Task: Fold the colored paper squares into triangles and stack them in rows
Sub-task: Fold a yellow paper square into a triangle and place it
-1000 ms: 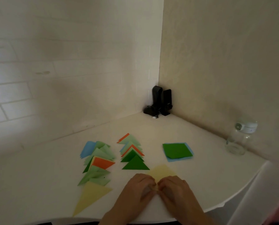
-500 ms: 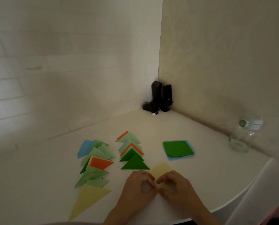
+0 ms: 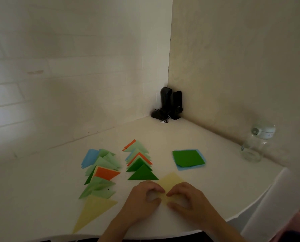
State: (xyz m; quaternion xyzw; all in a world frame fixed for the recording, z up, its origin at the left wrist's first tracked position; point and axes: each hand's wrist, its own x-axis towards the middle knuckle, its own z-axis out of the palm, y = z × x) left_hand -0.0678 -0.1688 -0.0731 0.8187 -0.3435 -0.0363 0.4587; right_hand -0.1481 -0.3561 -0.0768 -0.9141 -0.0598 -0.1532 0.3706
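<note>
Two rows of folded paper triangles (image 3: 138,165) done. Left hand (image 3: 142,201) and right hand (image 3: 185,201) pinch pale yellow paper square (image 3: 171,180) mid-fold; green-on-blue unfolded squares (image 3: 187,158) at 1 o'clock remain.

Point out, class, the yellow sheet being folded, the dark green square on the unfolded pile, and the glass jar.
yellow sheet (image 3: 171,181): head view, its far corner beyond the fingers.
dark green square (image 3: 187,158): head view, middle of its top face.
glass jar (image 3: 253,147): head view, its clear body.
</note>
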